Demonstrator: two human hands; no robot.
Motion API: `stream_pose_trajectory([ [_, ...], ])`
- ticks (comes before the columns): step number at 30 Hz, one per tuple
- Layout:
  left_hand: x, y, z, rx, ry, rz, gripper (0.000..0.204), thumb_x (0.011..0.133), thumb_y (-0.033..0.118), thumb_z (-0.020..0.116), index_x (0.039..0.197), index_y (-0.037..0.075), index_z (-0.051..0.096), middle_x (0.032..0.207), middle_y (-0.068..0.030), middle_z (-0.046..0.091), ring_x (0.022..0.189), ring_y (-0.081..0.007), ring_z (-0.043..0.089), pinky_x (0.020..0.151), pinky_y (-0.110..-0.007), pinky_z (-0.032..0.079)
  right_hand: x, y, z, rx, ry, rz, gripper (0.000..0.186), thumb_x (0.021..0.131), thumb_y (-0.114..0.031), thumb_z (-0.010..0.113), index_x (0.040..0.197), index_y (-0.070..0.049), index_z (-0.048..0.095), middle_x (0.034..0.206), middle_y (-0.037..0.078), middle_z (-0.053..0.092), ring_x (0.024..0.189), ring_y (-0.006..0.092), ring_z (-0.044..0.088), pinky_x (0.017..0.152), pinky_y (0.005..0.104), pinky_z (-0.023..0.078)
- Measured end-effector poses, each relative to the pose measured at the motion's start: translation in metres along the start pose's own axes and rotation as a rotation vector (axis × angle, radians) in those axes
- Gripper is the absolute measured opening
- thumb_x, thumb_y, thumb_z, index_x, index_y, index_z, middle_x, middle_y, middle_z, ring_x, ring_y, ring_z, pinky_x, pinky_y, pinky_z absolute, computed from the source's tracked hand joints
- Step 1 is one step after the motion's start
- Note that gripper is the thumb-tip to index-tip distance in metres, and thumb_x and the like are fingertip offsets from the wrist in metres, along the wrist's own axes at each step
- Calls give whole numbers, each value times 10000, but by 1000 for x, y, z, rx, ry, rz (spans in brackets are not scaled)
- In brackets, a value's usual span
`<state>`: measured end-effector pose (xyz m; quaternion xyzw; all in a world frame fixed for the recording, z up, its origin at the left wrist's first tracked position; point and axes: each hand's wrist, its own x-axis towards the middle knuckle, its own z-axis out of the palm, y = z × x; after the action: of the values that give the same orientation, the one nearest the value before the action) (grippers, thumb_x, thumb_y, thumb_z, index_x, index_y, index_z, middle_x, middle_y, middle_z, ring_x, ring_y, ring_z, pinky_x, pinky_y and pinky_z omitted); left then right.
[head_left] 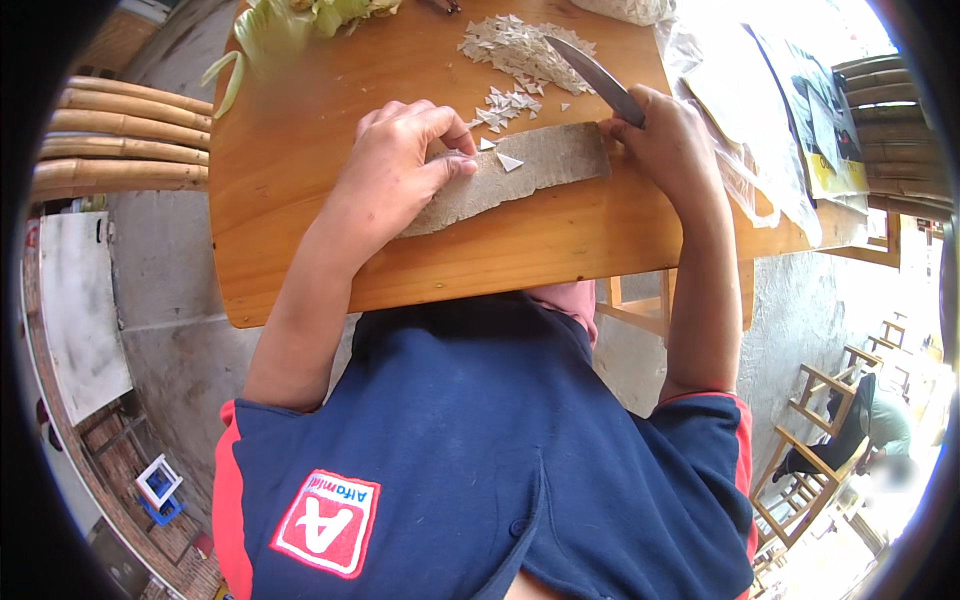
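Observation:
My right hand (665,135) grips a knife (598,80) by its handle. The blade points up and to the left, over the table and away from the board. A rough grey-brown strip of board (555,165) lies near the front edge of the wooden table (300,260). My left hand (405,155) rests on the board's left end, thumb and forefinger closed together; anything between them is hidden. Beside those fingertips lies a small white triangular piece (510,161). Beyond the board spreads a pile of similar white pieces (525,50).
Pale green leaves (270,40) lie at the table's far left. Clear plastic bags (745,180) and a printed packet (825,120) cover the right side. Bamboo rails (130,140) stand to the left. Down at right, a person (850,420) bends among wooden stools (800,490).

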<state>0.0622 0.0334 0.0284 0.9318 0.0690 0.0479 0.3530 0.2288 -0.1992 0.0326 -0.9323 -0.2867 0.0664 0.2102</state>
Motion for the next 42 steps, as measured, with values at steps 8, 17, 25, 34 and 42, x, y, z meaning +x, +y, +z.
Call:
stream_pose_trajectory([
  [8,6,-7,1,-415,-43,-212,48,938,55,740,977,33,723,1022,-32,703,864,-91,655,787,-269,547,16,-7,19,-72,205,-52,314,958,-374,728,989,-64,688,791,160,724,778,377,711,693,470,532],
  [17,21,-7,16,86,291,229,126,882,197,806,978,115,798,1037,-54,751,1021,-257,660,955,-396,503,0,0,16,-45,282,13,322,1017,-415,652,969,-98,673,706,132,683,691,344,687,624,443,503],
  [25,23,-2,9,28,8,-59,207,856,248,832,957,70,807,954,-65,730,979,-228,632,893,-381,504,-2,-1,17,-32,274,12,329,1015,-420,648,958,-97,668,721,136,688,707,366,687,642,472,512],
  [34,31,-14,24,69,268,170,215,858,236,832,964,54,788,929,-59,737,917,-235,645,839,-357,516,-4,3,20,-7,330,-41,325,1007,-407,661,938,-89,661,730,144,683,702,372,680,620,469,507],
  [42,11,13,27,183,169,186,144,813,287,846,875,173,785,1017,-23,682,1049,-251,587,977,-425,409,-6,7,18,-2,342,-38,312,1008,-401,662,950,-94,665,734,136,686,697,364,683,608,467,502],
])
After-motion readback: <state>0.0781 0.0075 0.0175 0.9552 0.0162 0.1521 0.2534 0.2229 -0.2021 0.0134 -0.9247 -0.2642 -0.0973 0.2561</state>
